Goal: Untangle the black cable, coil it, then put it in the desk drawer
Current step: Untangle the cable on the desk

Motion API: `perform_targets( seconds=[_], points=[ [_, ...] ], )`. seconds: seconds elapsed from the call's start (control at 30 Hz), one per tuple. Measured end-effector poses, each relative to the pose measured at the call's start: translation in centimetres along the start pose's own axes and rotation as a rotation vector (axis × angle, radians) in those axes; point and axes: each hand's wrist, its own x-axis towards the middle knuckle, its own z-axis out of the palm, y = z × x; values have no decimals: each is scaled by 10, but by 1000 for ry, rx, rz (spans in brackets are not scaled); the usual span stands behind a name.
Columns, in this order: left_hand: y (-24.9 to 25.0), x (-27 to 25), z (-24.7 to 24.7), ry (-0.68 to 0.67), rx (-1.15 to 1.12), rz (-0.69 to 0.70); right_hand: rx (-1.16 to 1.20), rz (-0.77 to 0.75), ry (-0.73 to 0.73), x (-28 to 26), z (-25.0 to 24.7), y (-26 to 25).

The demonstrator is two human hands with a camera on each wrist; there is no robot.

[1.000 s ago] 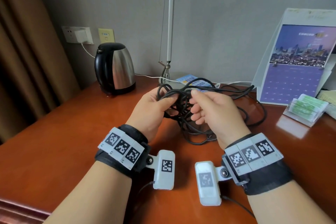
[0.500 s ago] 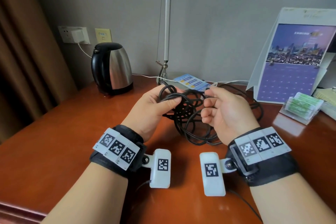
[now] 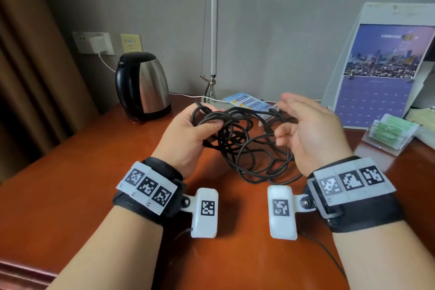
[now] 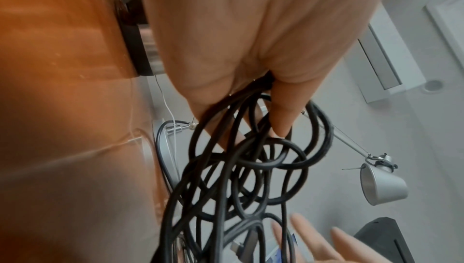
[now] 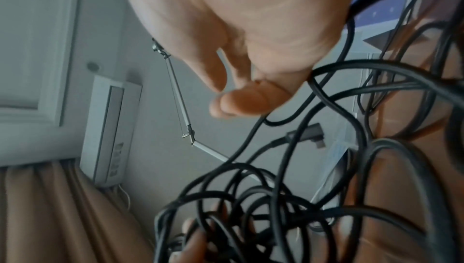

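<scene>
Above the desk [image 3: 70,195], left hand [image 3: 188,139] clutches tangled black cable [image 3: 247,148]; right hand [image 3: 306,129] grip released

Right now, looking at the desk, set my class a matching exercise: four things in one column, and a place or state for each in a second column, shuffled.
Column one:
1. black cable
2. kettle
3. calendar
4. right hand

Column two:
A. stands at the desk's back left, below the wall socket
B. open, its fingers holding nothing
C. tangled, a bunch of loops gripped by the left hand
D. leans against the wall at the back right

Pairs: 1-C, 2-A, 3-D, 4-B
</scene>
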Motion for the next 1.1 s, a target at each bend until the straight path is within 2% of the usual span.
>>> perform_targets(
  seconds=[0.07,0.2,0.4,0.53,0.73,0.87,0.97,1.1],
  points=[
    [2,0,2,3,-32,24,-141,25,-35,3,0,8],
    [5,0,0,34,-96,59,-462,-40,-65,8,-3,18],
    [5,0,2,114,-119,73,-450,-33,-92,7,-7,15],
    [5,2,2,180,-165,81,-453,-55,-187,3,-5,12],
    [5,3,-3,183,-171,113,-688,-37,-301,1,-10,9],
    [1,6,-8,274,-149,148,-851,-142,-248,-3,-10,-2],
    [-1,8,-13,347,-148,174,-957,-221,-150,-1,-12,-5],
    [-4,14,-26,487,-175,185,-873,-214,-39,11,-19,4]
  ],
)
